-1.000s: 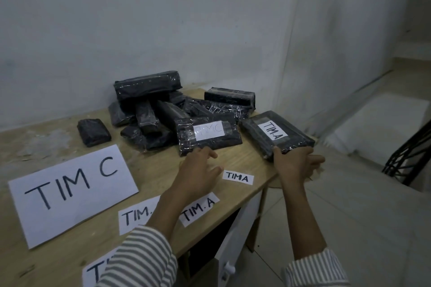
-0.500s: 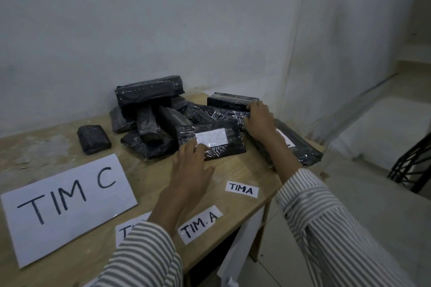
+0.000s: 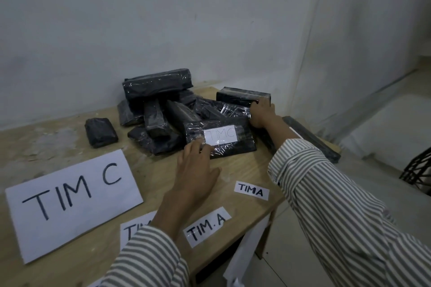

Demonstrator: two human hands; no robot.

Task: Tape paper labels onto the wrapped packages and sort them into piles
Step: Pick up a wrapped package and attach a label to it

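My left hand (image 3: 196, 170) is lying flat, fingers loosely spread, tips touching the near-left edge of the TIM C package (image 3: 220, 138) just ahead of it. Its long axis is running left-right across me, label up. My right hand (image 3: 261, 114) is reaching beyond, onto the unlabelled package (image 3: 242, 96); I can't tell if it's gripping. Left is nearer.

On my feed, a pale wooden table (image 3: 58, 147) stands against a scuffed white wall (image 3: 163, 18). Below its front edge I see a white cabinet door (image 3: 245, 254) above light floor tiles (image 3: 291, 263). At far right is a black metal frame (image 3: 417, 168), possibly a railing, near a pale raised ledge (image 3: 384, 128).
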